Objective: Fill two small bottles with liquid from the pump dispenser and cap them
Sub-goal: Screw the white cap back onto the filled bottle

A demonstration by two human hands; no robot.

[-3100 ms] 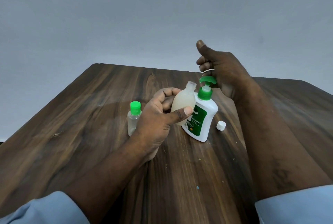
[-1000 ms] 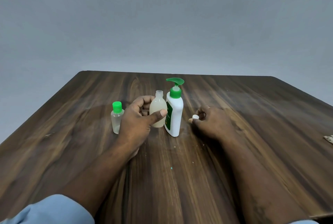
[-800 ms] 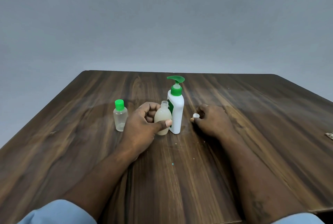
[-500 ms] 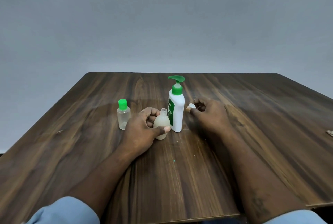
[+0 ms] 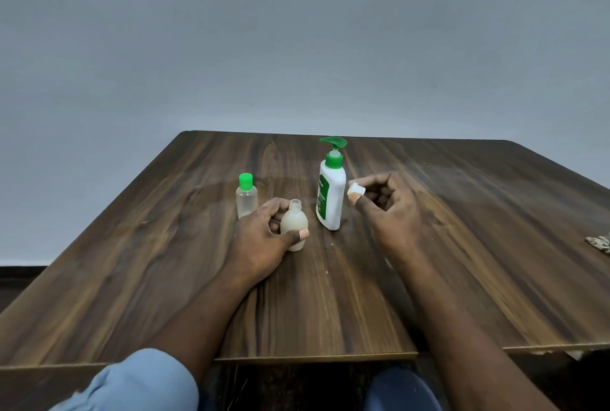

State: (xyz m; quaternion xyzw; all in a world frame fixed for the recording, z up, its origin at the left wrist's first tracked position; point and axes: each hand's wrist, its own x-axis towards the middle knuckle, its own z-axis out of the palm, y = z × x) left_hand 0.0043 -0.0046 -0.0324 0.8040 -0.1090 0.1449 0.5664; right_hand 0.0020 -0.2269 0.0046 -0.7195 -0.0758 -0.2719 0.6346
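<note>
Left hand (image 5: 260,242) fingers (image 5: 301,234) curl round small uncapped cream-filled plastic bottle (image 5: 293,225), upright on dark wooden desk (image 5: 165,262), just left of white green-topped pump dispenser (image 5: 331,202). Right hand (image 5: 392,212) pinches white cap (image 5: 356,191) just right of dispenser.

A single view is given — a wide-angle camera worn on the head, placed at the near edge of the desk (image 5: 132,278). It is aimed forward and slightly down, so the desk is seen close, from near edge to far edge — the upper half is filled by a grey wall (image 5: 297,40).
</note>
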